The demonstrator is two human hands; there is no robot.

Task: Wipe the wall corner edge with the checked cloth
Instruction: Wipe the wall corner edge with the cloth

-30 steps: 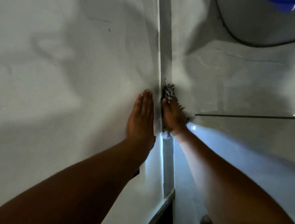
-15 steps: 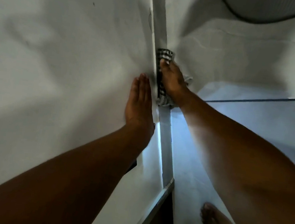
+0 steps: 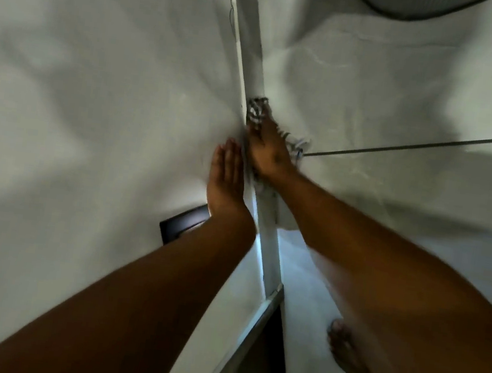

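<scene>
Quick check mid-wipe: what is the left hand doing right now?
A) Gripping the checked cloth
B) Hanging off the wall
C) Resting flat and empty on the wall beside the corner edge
C: the left hand lies flat on the wall, while the right hand presses the checked cloth to the corner edge.

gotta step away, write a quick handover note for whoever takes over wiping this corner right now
Right hand: pressing the checked cloth flat against the wall corner edge; cloth shows past the fingers and bunches out beside the hand.
Left hand: open, flat on the wall just left of the edge, bracing, holding nothing.
Done: cannot tell from this view how much of the edge has been wiped; no clear difference shows along it.
Left: run the cloth along the rest of the edge, above the hand and down to the bottom.
Note: a bare foot is close to the base of the corner.
</scene>
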